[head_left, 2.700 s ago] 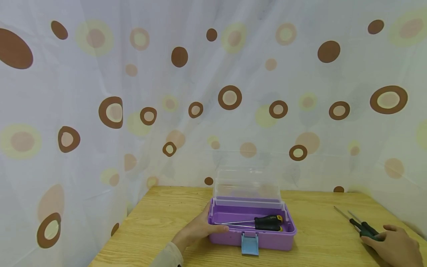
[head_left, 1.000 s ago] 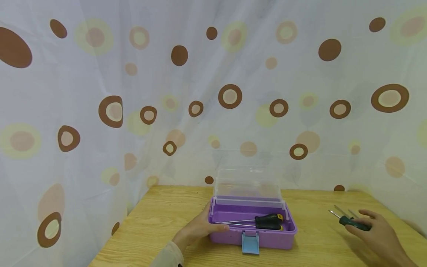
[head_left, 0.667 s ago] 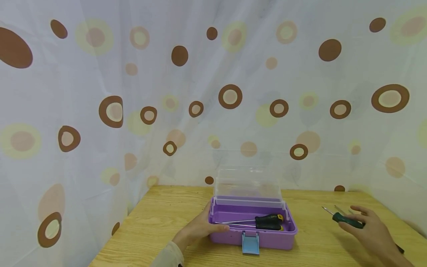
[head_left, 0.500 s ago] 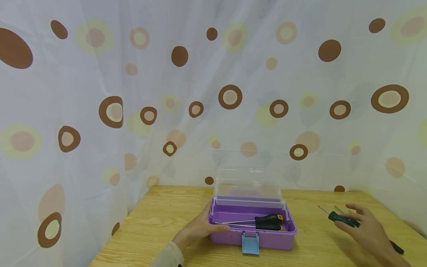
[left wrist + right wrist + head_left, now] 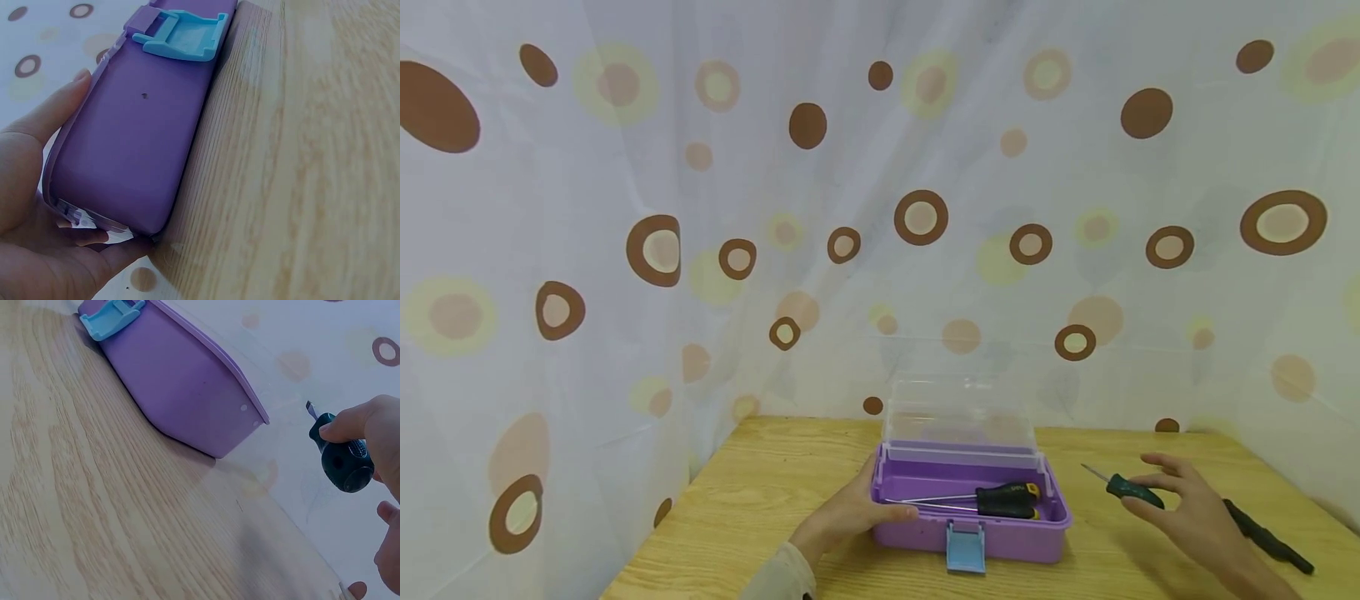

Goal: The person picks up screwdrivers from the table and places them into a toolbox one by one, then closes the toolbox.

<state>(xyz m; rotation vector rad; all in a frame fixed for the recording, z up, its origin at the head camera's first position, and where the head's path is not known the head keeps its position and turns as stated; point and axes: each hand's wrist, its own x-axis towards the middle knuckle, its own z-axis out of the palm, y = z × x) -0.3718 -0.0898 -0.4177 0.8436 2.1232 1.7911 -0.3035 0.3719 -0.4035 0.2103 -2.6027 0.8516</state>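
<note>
Head view, right hand [image 5: 1187, 512] pinching green screwdriver [image 5: 1126, 487], left hand [image 5: 848, 508] gripping purple toolbox [image 5: 1019, 543]

Some curtained-off space, its kind unclear: spotted white sheeting [image 5: 737, 192] hangs behind and beside a wood-grain table [image 5: 782, 462].

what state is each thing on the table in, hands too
purple box: upright, open
clear lid: raised at the back
blue latch: unfastened, hanging down
black-handled screwdrivers: lying inside the box
green screwdriver: held above the table
dark-handled tool: lying on the table, partly hidden
left hand: gripping the box
right hand: pinching the green screwdriver
</note>
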